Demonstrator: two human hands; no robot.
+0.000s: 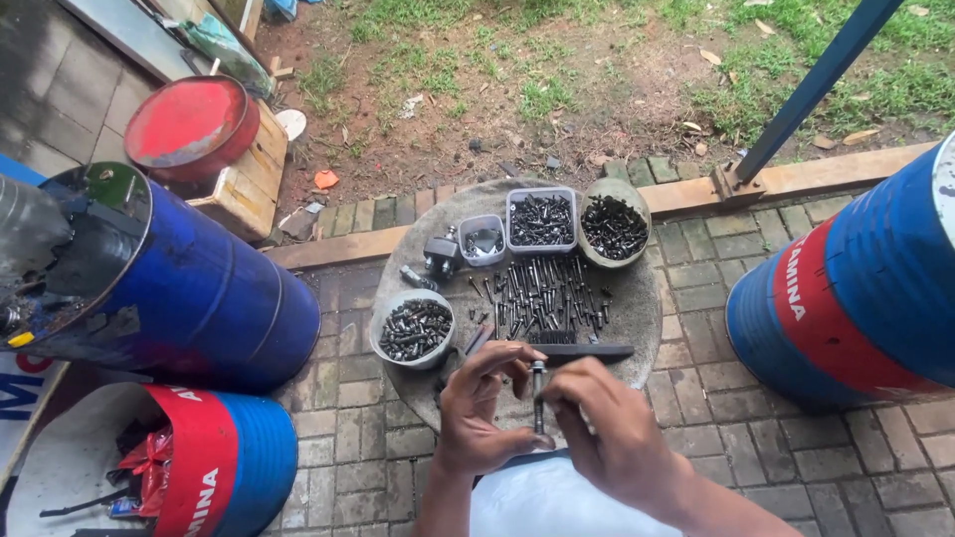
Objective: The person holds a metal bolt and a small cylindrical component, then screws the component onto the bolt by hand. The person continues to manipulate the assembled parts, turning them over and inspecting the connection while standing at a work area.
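Note:
My left hand (pixel 482 413) and my right hand (pixel 607 428) meet over the near edge of a round grey slab (pixel 642 308). Between their fingers stands a dark bolt (pixel 538 393), upright; both hands grip it. Just beyond the fingertips lies a long black flat tool (pixel 582 351). Several loose bolts (pixel 542 293) are spread over the middle of the slab.
A bowl of bolts (pixel 415 329) sits left, a clear box of bolts (pixel 541 220), a small tub (pixel 482 240) and another bowl (pixel 615 225) at the back. Blue drums stand left (pixel 199 288), lower left (pixel 234 457) and right (pixel 856 288). A red lid (pixel 189 124) lies on a wooden crate.

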